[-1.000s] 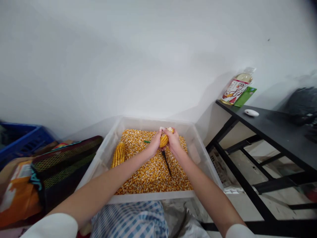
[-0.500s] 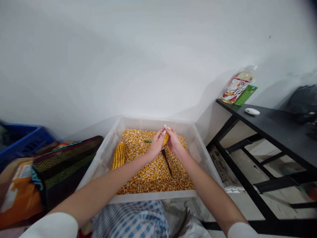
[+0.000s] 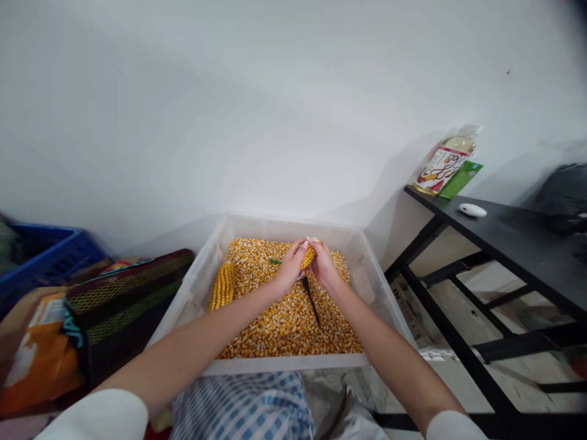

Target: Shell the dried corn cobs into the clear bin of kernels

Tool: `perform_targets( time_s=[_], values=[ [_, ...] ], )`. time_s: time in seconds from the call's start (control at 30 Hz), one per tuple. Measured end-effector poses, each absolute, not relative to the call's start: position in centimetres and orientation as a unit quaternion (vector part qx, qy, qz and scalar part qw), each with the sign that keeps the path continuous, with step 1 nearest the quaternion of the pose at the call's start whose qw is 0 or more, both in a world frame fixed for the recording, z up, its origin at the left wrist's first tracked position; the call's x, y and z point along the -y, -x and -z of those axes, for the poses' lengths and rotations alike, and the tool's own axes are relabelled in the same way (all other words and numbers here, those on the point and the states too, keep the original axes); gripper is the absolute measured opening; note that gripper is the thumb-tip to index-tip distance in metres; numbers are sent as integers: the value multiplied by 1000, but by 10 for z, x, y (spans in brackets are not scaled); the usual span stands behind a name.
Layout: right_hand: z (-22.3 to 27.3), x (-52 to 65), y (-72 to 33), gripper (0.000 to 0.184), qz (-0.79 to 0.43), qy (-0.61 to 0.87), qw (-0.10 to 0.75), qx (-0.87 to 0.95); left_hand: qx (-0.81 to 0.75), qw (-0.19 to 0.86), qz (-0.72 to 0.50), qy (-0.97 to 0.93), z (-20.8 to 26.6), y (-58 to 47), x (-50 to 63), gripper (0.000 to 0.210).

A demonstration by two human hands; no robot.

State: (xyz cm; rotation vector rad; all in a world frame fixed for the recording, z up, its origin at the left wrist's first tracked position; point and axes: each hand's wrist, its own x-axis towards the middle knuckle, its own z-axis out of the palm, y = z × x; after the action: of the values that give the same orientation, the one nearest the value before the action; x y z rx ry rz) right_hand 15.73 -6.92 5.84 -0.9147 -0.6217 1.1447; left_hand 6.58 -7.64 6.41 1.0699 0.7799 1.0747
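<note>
Both of my hands are closed around one yellow corn cob [image 3: 308, 257], held above the loose kernels. My left hand [image 3: 290, 266] wraps it from the left, and my right hand [image 3: 324, 264] grips it from the right; their fingertips meet near its far end. Beneath them, a bed of loose corn kernels [image 3: 275, 324] fills much of a translucent plastic bin [image 3: 186, 299]. A dark pointed tool [image 3: 311, 302] lies on the kernels just below my hands. Left of them a small green piece [image 3: 275, 261] shows. Another corn cob [image 3: 222, 286] leans along the bin's left side.
On the right stands a black table [image 3: 518, 235] with a bottle [image 3: 444, 164], a green box [image 3: 461, 179] and a white oval object [image 3: 472, 210]. A mesh bag [image 3: 132, 299] and a blue crate [image 3: 55, 250] are at left. Blue checked cloth [image 3: 243, 406] lies below the bin.
The view has shifted slightly. My fingertips have drawn down a little over the cob, and both hands still hold it. The other cob and the dark tool lie as before.
</note>
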Motion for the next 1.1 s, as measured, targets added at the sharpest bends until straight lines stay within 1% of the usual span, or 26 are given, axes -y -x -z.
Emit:
perform_targets(
  time_s=[0.23, 0.4, 0.7, 0.8, 0.97, 1.1],
  values=[
    [-55, 70, -156, 20, -485, 431, 703, 293, -335, 673, -470, -463, -61, -67, 77, 36],
    [-52, 69, -158, 23, -493, 447, 687, 292, -324, 671, -471, -472, -59, -67, 75, 36],
    [-64, 70, -162, 32, -531, 426, 666, 306, -289, 683, -459, -489, -63, -69, 72, 38],
    [-63, 70, -163, 33, -535, 427, 657, 315, -304, 687, -457, -477, -62, -69, 71, 43],
    [-67, 72, -164, 34, -552, 410, 651, 322, -335, 697, -440, -457, -59, -68, 67, 59],
    [-75, 76, -166, 43, -564, 395, 638, 344, -336, 701, -419, -470, -65, -66, 64, 65]
  ],
)
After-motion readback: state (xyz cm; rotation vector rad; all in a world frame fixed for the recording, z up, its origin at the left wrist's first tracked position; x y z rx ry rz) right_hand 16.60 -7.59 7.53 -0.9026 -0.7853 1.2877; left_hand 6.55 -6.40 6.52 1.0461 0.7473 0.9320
